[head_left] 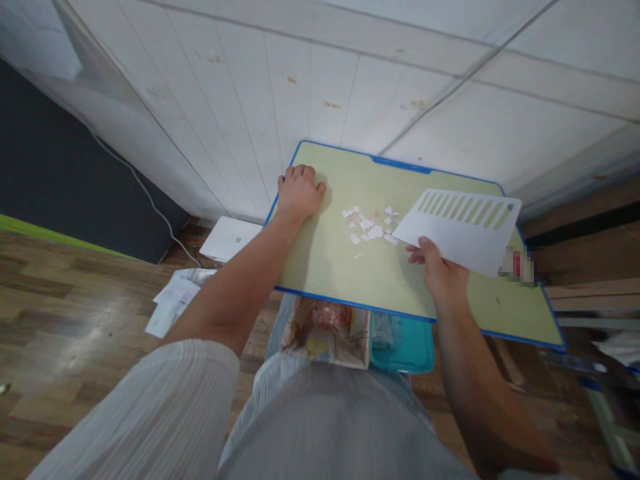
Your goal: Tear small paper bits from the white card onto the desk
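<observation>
A small table (330,267) with a pale yellow top and blue rim stands against the wall. Near its left edge rests my left hand (300,190), palm down, with fingers slightly bent and nothing visible in it. My right hand (443,270) is closed on the lower edge of a white slotted plastic sheet (457,233), which it holds tilted over the right half of the tabletop. A row of slanted slots runs along the sheet's far side. Small torn paper scraps (373,230) lie scattered mid-table, close to the sheet's left corner.
Below the table's near edge are an open bag (325,333) with contents I cannot make out and a turquoise bin (417,347). A white box (230,238) and loose papers (177,297) lie on the floor at left. A blurred small item (517,265) sits at the right edge.
</observation>
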A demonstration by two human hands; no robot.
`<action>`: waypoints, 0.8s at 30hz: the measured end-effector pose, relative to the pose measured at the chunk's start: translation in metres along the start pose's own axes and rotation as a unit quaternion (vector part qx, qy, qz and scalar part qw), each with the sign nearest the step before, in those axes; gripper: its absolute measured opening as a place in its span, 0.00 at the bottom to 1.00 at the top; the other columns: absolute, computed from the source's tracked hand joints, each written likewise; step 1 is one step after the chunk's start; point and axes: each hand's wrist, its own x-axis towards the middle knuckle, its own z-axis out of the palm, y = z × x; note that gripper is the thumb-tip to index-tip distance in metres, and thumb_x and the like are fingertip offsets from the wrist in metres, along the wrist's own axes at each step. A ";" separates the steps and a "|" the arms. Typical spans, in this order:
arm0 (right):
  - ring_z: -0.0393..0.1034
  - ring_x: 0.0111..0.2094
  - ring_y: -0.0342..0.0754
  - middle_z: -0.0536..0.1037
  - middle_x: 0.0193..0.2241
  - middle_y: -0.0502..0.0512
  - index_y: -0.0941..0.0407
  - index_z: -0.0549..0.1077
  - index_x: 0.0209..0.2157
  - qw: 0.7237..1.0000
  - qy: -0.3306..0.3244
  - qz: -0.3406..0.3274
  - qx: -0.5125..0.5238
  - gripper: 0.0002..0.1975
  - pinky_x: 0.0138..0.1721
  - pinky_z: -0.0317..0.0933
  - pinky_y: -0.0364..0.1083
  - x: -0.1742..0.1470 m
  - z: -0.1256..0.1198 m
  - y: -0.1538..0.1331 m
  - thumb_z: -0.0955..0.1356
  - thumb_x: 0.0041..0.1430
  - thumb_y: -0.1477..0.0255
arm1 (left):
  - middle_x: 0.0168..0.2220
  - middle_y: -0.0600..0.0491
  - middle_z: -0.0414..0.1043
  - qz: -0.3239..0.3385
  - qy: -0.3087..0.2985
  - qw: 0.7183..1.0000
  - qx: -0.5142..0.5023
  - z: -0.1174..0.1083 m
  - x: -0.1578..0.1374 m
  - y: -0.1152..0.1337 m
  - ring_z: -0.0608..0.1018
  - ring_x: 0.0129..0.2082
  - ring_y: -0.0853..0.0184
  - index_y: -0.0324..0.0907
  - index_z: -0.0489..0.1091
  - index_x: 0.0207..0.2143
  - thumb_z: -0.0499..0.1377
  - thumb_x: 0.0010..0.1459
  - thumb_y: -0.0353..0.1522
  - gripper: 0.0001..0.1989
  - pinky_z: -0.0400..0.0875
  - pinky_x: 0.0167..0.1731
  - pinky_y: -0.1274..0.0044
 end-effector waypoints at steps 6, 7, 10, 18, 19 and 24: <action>0.83 0.33 0.57 0.86 0.27 0.54 0.48 0.76 0.24 1.000 -0.004 0.009 -0.005 0.22 0.51 0.78 0.57 -0.011 -0.001 0.002 0.75 0.66 0.50 | 0.73 0.37 0.78 -0.006 -0.002 1.000 -0.006 0.002 0.001 -0.003 0.71 0.78 0.41 0.47 0.77 0.70 0.59 0.77 0.39 0.24 0.64 0.80 0.52; 0.81 0.31 0.56 0.85 0.26 0.54 0.48 0.77 0.25 1.000 0.004 0.012 0.008 0.20 0.48 0.78 0.57 -0.012 -0.001 0.002 0.75 0.65 0.51 | 0.73 0.38 0.78 -0.005 -0.001 1.000 -0.004 0.002 0.001 -0.003 0.71 0.78 0.42 0.47 0.77 0.70 0.59 0.77 0.39 0.24 0.65 0.80 0.52; 0.80 0.30 0.55 0.84 0.26 0.52 0.49 0.78 0.28 1.000 0.016 0.011 0.023 0.17 0.45 0.78 0.56 -0.014 -0.006 -0.001 0.74 0.65 0.52 | 0.73 0.37 0.78 -0.002 0.004 1.000 -0.003 0.002 0.001 -0.003 0.72 0.77 0.42 0.47 0.78 0.69 0.59 0.76 0.39 0.24 0.65 0.79 0.52; 0.79 0.27 0.55 0.83 0.24 0.52 0.48 0.77 0.24 1.000 -0.023 0.010 0.014 0.16 0.45 0.79 0.57 -0.035 -0.027 -0.004 0.76 0.61 0.57 | 0.73 0.38 0.78 -0.010 0.001 1.000 -0.021 0.002 0.001 -0.003 0.70 0.79 0.41 0.47 0.78 0.68 0.58 0.74 0.39 0.24 0.63 0.81 0.51; 0.78 0.26 0.55 0.83 0.24 0.51 0.48 0.77 0.25 1.000 -0.014 0.012 0.021 0.15 0.43 0.79 0.57 -0.038 -0.028 -0.004 0.76 0.62 0.57 | 0.73 0.38 0.78 -0.011 0.002 1.000 -0.021 0.002 0.001 -0.003 0.70 0.79 0.42 0.48 0.78 0.68 0.58 0.75 0.40 0.24 0.63 0.81 0.52; 0.84 0.33 0.57 0.86 0.27 0.54 0.48 0.76 0.22 0.999 -0.047 0.000 0.000 0.19 0.51 0.80 0.58 -0.046 -0.035 -0.003 0.75 0.65 0.57 | 0.73 0.40 0.78 -0.014 -0.004 1.000 -0.024 0.001 0.001 -0.004 0.70 0.78 0.44 0.48 0.79 0.66 0.58 0.76 0.42 0.22 0.62 0.80 0.54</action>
